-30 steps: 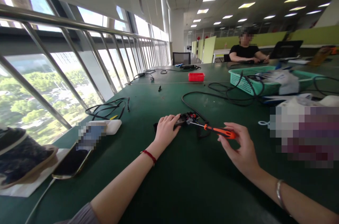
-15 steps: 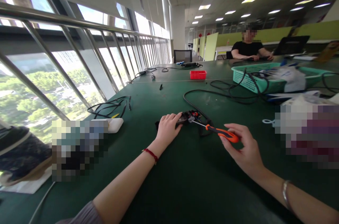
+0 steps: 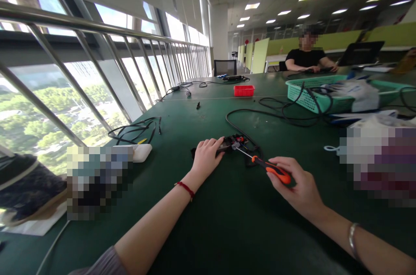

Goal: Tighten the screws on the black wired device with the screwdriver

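Head view: device (image 3: 235, 141), black with small red parts, lies on the green table (image 3: 227, 214), ahead of and between the two hands. Left hand (image 3: 206, 155) lies over its left end, fingers close together on top, thumb along the near side, gripping it; that end is mostly hidden beneath. Right hand (image 3: 299, 186) is to the right and nearer the wearer, thumb and fingers pinching the orange-and-black handle of a screwdriver (image 3: 273, 171). Shaft slants up and left, tip at the device's open right part; contact with a screw too small to tell. Black cord (image 3: 242, 110) curves behind the device and runs right, towards the green basket (image 3: 300, 96). Beyond the device: a small black piece (image 3: 198, 105) and a red box (image 3: 244, 91), both well apart from the hands. Left side: black cable and a white block (image 3: 142, 153). Far right: a white bag (image 3: 373, 123), partly blurred. Person (image 3: 305, 59) in black sits across the table. Only the left hand covers the device.
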`<state>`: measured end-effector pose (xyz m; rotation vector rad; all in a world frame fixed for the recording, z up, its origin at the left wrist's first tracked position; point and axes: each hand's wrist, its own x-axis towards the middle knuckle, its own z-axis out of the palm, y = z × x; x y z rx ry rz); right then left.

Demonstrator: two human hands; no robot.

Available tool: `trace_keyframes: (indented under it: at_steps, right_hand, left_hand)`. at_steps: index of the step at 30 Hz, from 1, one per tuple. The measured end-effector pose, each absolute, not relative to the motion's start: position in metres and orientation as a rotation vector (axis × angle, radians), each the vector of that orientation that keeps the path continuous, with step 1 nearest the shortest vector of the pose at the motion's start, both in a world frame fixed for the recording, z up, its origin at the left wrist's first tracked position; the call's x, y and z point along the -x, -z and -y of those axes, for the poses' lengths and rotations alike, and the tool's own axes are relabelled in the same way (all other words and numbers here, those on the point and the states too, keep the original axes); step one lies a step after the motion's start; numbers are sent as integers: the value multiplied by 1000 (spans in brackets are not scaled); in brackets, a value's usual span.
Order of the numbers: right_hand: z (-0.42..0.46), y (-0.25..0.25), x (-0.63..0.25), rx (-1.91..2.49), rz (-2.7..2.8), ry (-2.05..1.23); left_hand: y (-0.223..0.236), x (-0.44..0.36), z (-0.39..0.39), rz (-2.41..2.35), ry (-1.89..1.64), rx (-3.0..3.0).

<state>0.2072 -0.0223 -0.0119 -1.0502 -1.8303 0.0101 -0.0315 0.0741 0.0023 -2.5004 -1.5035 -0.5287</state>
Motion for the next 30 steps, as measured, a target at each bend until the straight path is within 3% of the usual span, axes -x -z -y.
trace_keyframes:
  at_steps: [3, 11, 21, 30]
  right_hand:
    - [24, 11, -206, 1101, 1861, -101]
    - [20, 15, -207, 1079, 1673, 92]
    - [24, 13, -209, 1199, 1681, -268]
    - [24, 14, -208, 1069, 1663, -101]
  left_hand:
    - [-3, 31, -74, 1501, 529, 2499]
    - [-2, 32, -74, 1491, 527, 2497]
    - [0, 33, -76, 1489, 506, 2493]
    - [0, 33, -75, 1487, 529, 2496]
